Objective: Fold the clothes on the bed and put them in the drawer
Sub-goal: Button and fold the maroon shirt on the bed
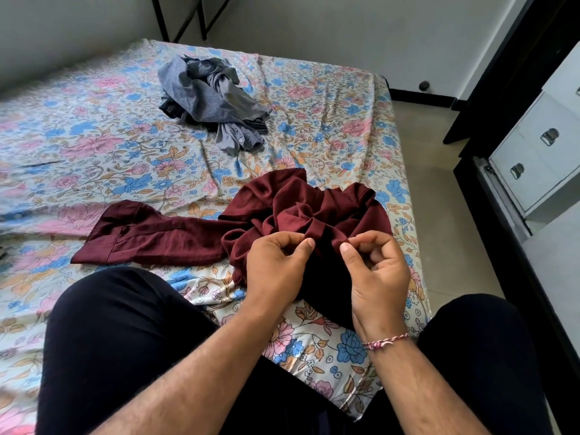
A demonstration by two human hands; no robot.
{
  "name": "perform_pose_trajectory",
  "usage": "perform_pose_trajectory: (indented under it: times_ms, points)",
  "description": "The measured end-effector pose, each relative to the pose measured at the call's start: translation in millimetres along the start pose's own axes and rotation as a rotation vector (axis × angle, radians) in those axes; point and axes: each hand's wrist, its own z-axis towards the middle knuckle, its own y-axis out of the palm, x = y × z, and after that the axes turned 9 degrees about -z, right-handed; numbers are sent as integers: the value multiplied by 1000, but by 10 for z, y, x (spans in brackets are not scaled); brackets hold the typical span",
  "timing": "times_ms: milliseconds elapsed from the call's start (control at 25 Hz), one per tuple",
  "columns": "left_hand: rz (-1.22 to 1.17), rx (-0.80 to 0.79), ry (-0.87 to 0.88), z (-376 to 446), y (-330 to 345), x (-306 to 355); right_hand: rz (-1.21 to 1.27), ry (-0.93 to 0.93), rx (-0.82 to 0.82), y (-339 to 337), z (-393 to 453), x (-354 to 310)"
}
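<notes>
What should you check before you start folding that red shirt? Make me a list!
1. Both hands hold the shirt: ok. The left hand and right hand pinch the red shirt at its near edge.
2. Shirt spread flat: not ok. It is bunched, with one sleeve stretched out to the left.
3. Room on the bed to lay it out: ok, bare sheet lies beyond it.
4. Grey pile out of the way: ok, it sits farther up the bed, apart from the shirt.
5. Drawers ready: not ok, those in view look closed.
</notes>
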Motion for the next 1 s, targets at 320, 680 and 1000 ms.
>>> perform_pose_trajectory:
  times_ms: [320,680,1000]
  points:
    - [128,-102,158,-97,56,-11,-97,-65,8,17,-81,33]
    - [-51,-74,-16,-109,80,13,-126,-85,17,9,-92,25]
    - [-25,-81,19,-133,100,-4,-91,-77,18,18,-113,0]
